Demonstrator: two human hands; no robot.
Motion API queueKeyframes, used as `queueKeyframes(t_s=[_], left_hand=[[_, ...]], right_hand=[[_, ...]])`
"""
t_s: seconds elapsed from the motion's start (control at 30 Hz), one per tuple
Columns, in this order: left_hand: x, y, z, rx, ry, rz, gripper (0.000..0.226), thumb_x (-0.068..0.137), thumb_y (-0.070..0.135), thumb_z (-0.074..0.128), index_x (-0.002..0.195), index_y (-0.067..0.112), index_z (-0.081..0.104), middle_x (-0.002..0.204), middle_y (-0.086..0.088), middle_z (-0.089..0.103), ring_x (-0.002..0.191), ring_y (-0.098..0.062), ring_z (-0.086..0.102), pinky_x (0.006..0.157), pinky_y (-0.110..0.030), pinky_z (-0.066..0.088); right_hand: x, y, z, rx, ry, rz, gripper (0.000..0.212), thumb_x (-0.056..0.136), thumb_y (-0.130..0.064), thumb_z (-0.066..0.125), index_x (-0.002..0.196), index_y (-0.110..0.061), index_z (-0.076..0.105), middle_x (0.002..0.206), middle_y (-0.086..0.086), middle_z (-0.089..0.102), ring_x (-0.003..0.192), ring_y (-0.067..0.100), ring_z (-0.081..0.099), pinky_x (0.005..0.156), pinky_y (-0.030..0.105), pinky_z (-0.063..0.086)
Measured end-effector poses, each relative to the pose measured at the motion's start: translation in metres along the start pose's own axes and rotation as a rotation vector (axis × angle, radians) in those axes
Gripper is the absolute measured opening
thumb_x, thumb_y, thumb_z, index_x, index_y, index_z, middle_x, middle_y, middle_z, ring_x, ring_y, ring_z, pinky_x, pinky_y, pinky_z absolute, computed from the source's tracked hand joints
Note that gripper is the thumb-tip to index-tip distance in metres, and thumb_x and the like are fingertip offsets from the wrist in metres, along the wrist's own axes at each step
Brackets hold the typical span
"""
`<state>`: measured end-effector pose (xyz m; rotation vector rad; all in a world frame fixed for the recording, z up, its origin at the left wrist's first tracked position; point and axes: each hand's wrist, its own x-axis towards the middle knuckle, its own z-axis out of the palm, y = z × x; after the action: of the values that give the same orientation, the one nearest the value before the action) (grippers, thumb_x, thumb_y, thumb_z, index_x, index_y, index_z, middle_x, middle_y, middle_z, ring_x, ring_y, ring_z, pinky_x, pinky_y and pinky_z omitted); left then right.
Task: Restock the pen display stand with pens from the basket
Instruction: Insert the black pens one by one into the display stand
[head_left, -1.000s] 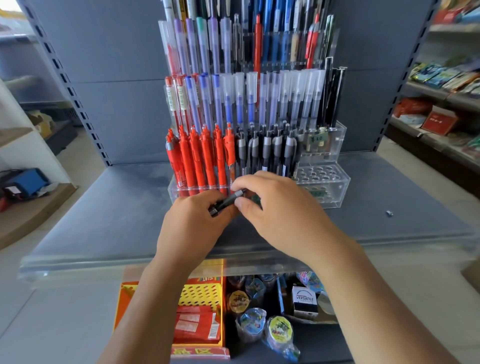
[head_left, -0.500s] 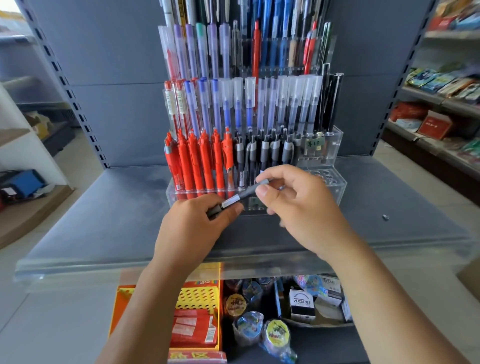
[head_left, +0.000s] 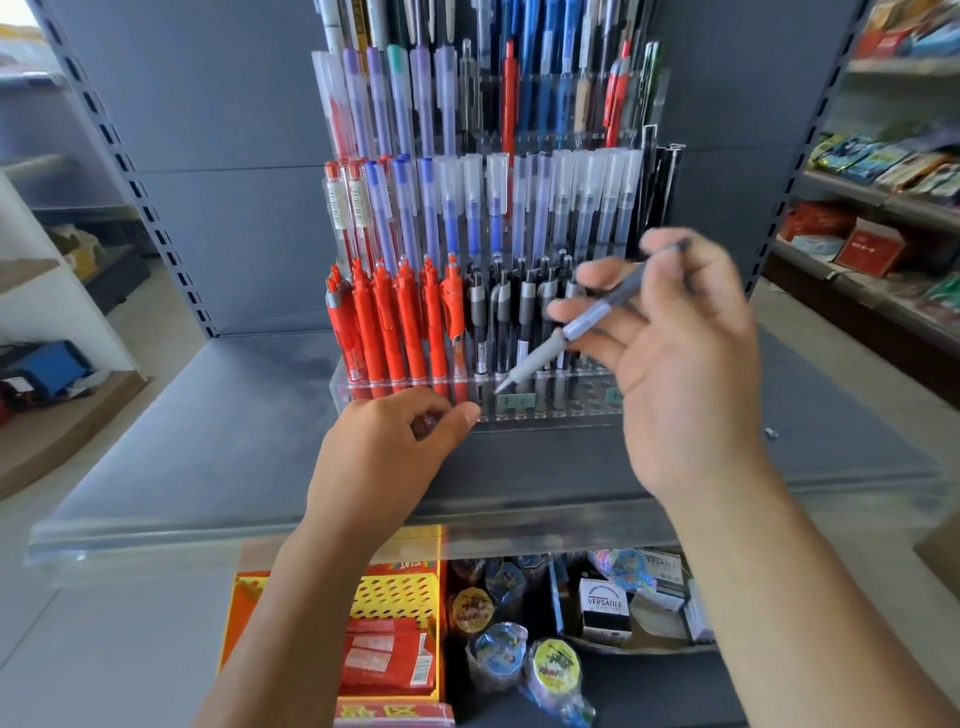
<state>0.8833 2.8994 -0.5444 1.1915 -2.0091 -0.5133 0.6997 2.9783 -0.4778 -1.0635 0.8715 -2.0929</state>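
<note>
So, most of the view is filled by a grey shelf, and a clear tiered stand is set on it against the back panel. The stand is packed with upright pens, with capped see-through ones stacked in the upper tiers.

The right hand is raised in front of the stand's right half, palm turned to the camera. A grey pen is gripped in it, though the hand is pretty blurred, so exactly which fingers do the holding can't be made out. The left hand is kept low at the stand's front left corner with its fingers curled in and the thumb tip up by the acrylic. Whether anything is pinched in there can't be told.

Under the shelf edge, a yellow basket is seen with red packets in it. In the low tier, red pens are lined up on the left, with black pens just beside them on the right. Wrapped rolls and a box marked VERSATILE are parked right of the basket.

The grey pen is held slanted, with its tip aimed down-left at the front tier, near the black pens.
</note>
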Motion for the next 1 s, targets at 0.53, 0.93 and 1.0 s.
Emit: queueKeyframes(t_s=[0.53,0.93,1.0], left_hand=[[0.000,0.002,0.000,0.021,0.004,0.013,0.031,0.087,0.057,0.058,0.075,0.030,0.068,0.050,0.014,0.050,0.046,-0.004,0.044,0.050,-0.022,0.030],[0.000,0.001,-0.001,0.012,-0.001,0.011,0.032,0.087,0.058,0.058,0.075,0.030,0.068,0.048,0.015,0.048,0.045,-0.005,0.044,0.049,-0.022,0.029],[-0.001,0.001,0.000,0.016,0.000,0.014,0.032,0.087,0.057,0.058,0.075,0.029,0.068,0.048,0.014,0.048,0.046,-0.005,0.045,0.049,-0.022,0.030]], right_hand=[[0.020,0.003,-0.018,-0.267,0.177,-0.322,0.052,0.101,0.005,0.036,0.143,-0.025,0.036,0.102,0.004,0.050,0.077,0.020,0.053,0.067,0.040,0.058],[0.025,0.029,-0.008,-0.408,0.173,-0.508,0.037,0.103,0.003,0.040,0.133,-0.019,0.038,0.107,0.012,0.048,0.077,0.023,0.052,0.066,0.041,0.059],[0.025,0.033,-0.009,-0.424,0.165,-0.508,0.037,0.104,0.002,0.042,0.131,-0.024,0.040,0.107,0.010,0.049,0.078,0.023,0.053,0.067,0.039,0.059]])
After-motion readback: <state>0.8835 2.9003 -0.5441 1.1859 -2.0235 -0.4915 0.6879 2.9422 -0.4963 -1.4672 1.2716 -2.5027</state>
